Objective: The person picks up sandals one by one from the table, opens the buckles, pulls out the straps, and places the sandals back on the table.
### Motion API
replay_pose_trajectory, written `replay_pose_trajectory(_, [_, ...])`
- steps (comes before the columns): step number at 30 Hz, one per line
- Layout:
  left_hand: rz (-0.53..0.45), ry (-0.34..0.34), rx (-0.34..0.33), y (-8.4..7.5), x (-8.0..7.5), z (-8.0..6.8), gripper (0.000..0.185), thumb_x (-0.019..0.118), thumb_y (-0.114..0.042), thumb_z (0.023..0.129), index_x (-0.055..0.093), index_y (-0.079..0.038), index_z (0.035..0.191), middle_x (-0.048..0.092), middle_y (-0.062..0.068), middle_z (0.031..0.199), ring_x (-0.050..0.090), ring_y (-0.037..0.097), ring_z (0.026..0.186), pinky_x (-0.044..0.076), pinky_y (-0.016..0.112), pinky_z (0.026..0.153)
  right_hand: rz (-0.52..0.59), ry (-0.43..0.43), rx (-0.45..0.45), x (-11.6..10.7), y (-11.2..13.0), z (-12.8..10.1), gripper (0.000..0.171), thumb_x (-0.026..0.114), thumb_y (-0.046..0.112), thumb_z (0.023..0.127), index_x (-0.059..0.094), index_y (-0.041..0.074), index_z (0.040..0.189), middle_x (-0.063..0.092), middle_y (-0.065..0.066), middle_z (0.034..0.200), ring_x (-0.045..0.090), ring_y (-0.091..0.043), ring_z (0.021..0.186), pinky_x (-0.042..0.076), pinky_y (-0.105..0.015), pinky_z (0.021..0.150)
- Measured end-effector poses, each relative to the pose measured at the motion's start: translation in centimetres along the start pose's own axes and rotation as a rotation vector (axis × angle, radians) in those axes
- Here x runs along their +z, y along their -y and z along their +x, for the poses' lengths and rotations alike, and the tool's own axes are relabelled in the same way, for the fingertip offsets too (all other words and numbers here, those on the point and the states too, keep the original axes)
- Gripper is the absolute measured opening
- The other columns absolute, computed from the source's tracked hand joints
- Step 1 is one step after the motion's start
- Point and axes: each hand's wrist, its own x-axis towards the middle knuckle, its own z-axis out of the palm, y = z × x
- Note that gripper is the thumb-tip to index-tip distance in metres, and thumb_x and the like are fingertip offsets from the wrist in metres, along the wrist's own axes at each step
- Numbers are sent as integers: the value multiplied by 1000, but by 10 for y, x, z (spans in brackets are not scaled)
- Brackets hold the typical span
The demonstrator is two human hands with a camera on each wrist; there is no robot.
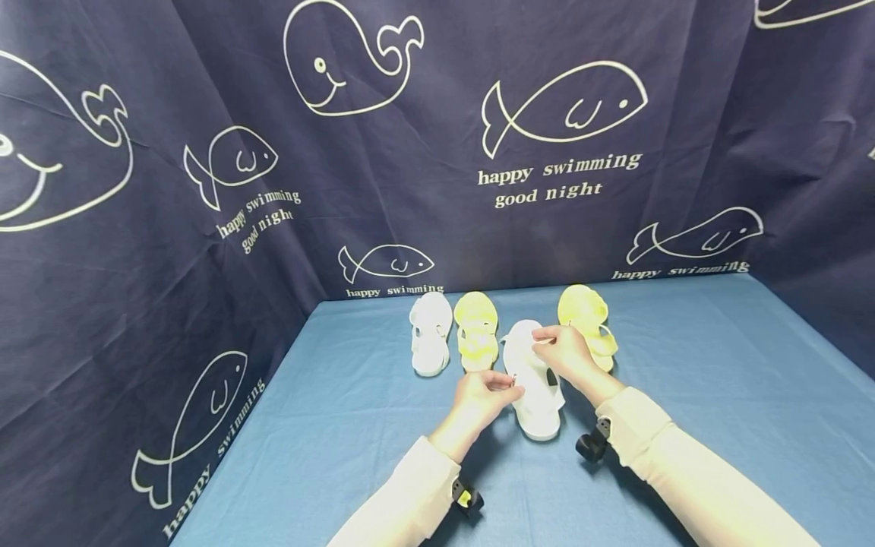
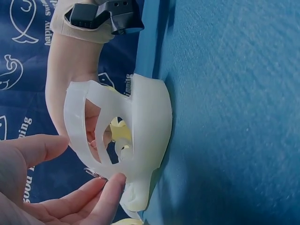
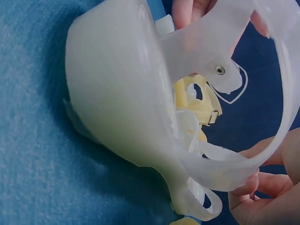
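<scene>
A white sandal [image 1: 537, 422] stands on the blue cloth between my two hands. My left hand [image 1: 480, 396] is at its left side. In the left wrist view the fingertips [image 2: 115, 183] touch the sandal beside a small metal buckle [image 2: 95, 173], and the thumb stands apart from them. My right hand [image 1: 569, 354] is at the far end of the sandal. The right wrist view shows its thumb and fingers pinching a white strap [image 3: 225, 176]. Another strap end with a metal snap [image 3: 220, 70] hangs loose nearby.
Another white sandal [image 1: 430, 357] and a yellow sandal [image 1: 476, 315] stand side by side at the back left. A second yellow sandal [image 1: 581, 304] lies behind my right hand. A dark blue printed curtain [image 1: 437, 190] borders the blue-covered table [image 1: 342, 433].
</scene>
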Motion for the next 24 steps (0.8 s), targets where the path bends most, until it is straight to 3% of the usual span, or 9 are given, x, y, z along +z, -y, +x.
replay_pose_trajectory(8, [-40, -13, -62, -1, 5, -4, 28, 80, -21, 76, 72, -4, 97, 74, 3, 91, 66, 8, 82, 53, 23, 71, 16, -23, -56, -6, -2, -8, 34, 64, 12, 88, 65, -5, 118, 67, -22, 116, 64, -34, 99, 55, -37, 80])
replay_pose_trajectory(12, [-113, -28, -81, 3, 10, -8, 30, 78, -19, 78, 70, -1, 100, 73, 6, 91, 66, 9, 81, 55, 25, 72, 63, -18, -74, -6, -5, -16, 34, 63, 10, 90, 63, -8, 119, 66, -24, 117, 63, -36, 103, 53, -43, 88])
replay_pose_trajectory(18, [-336, -14, -171, 7, 17, -17, 39, 74, -15, 82, 62, 8, 112, 71, 13, 98, 68, 16, 88, 59, 36, 81, 153, 54, -11, -8, -6, -35, 44, 60, 13, 93, 53, -10, 130, 57, -28, 129, 56, -40, 117, 47, -48, 100])
replay_pose_trajectory(24, [-423, -14, -192, 4, 19, -19, 54, 73, -15, 83, 52, 13, 124, 67, 20, 111, 67, 21, 98, 57, 37, 85, 280, 102, 72, -14, -3, -48, 52, 58, 13, 94, 43, -12, 137, 49, -32, 137, 48, -42, 127, 42, -50, 106])
